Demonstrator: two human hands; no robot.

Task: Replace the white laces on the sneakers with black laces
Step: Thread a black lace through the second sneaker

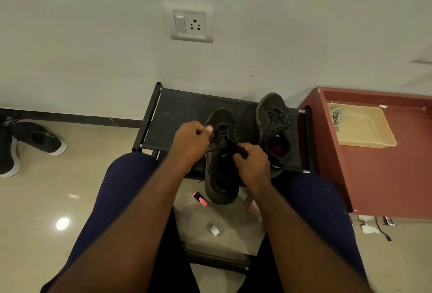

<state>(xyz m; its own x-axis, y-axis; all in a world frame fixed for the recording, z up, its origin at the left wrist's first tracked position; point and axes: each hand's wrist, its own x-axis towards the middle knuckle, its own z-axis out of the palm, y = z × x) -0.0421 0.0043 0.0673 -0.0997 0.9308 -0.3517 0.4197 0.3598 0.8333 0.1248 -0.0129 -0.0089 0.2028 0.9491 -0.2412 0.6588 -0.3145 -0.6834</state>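
Low black rack (177,115) at the wall: left hand (190,139) and right hand (253,164) each pinch the black lace (219,148), sneaker (221,183) between them overhanging the edge; an uneven tug likely drags it off.

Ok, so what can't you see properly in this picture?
Head view: the ends of the black lace, hidden in the grip of the left hand and right hand.
Eyelets on the near sneaker: dark, blurred, partly behind the hands.
The pale tangle in the tray: too small to tell.
The shoe at far left: cut off by the edge.
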